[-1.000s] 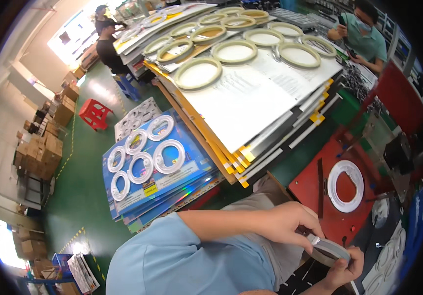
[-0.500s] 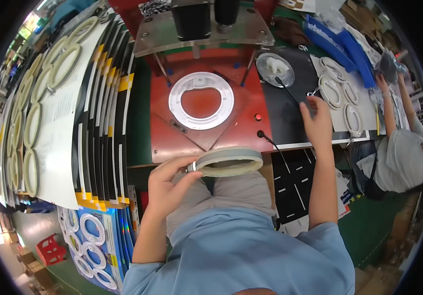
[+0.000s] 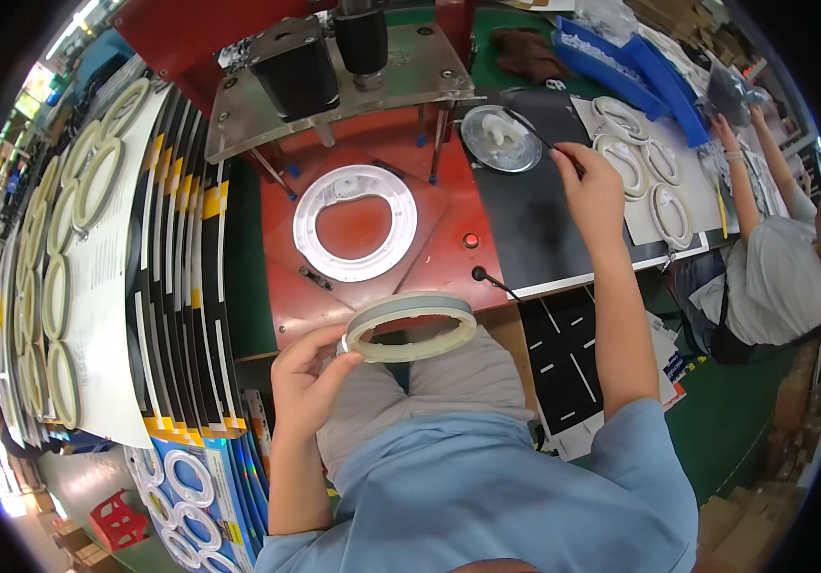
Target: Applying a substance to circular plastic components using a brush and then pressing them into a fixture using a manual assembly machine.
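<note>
My left hand (image 3: pixel 307 382) pinches a pale, translucent ring with a grey outer band (image 3: pixel 412 306) at its left edge, holding it tilted above my lap. Between its fingers my right hand (image 3: pixel 592 191) grips a thin black stick (image 3: pixel 532 130). The stick's far end reaches over a round clear dish (image 3: pixel 503 169) with white paste-like stuff (image 3: pixel 501 132) in it; whether the tip touches the stuff I cannot tell. Flat on the red press base (image 3: pixel 449 258) lies a white ring (image 3: pixel 310 239).
A clear press plate (image 3: pixel 410 81) overhangs the red base, which carries a red button (image 3: pixel 471 241). Stacked boards with rings (image 3: pixel 95 286) stand at left. More rings (image 3: pixel 670 215) and blue trays (image 3: pixel 663 91) lie at right, near another person's hands (image 3: pixel 730 138).
My right hand has closed on the black stick, which was leaning in the dish, and its handle is now raised. My left hand still holds the ring, now tilted more. The whole view has shifted.
</note>
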A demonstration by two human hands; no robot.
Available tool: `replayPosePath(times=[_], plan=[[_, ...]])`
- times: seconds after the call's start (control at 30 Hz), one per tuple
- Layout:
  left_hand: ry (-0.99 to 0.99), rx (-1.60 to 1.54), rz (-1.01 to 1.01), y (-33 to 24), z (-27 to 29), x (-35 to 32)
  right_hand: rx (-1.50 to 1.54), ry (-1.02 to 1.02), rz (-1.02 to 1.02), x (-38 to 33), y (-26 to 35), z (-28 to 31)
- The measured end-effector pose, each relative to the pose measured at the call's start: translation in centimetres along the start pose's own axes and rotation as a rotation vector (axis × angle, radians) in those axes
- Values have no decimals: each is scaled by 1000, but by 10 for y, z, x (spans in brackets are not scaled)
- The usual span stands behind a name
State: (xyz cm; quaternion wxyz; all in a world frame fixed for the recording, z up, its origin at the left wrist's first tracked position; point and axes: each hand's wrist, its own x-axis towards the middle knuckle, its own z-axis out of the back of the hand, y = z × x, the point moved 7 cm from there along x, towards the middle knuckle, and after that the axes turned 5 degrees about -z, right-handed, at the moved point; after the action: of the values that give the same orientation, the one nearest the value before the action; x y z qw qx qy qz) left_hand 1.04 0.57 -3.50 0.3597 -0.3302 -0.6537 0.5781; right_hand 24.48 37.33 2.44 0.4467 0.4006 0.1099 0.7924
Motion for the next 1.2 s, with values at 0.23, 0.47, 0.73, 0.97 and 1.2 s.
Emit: replayPosePath(times=[0.23, 0.47, 0.73, 0.97, 1.2], plan=[[-3, -44, 13, 2, 0, -1, -228, 19, 99, 15, 7, 5], [10, 92, -64, -19, 5, -9, 257, 256, -325, -12, 21, 46], [68, 417, -637, -126, -12, 10, 756, 612, -433, -80, 64, 57], [2, 452, -745, -141, -15, 9, 678, 632, 139, -80, 136, 75], [-48, 430, -764, -137, -7, -2, 622, 706, 424, -80, 180, 63]])
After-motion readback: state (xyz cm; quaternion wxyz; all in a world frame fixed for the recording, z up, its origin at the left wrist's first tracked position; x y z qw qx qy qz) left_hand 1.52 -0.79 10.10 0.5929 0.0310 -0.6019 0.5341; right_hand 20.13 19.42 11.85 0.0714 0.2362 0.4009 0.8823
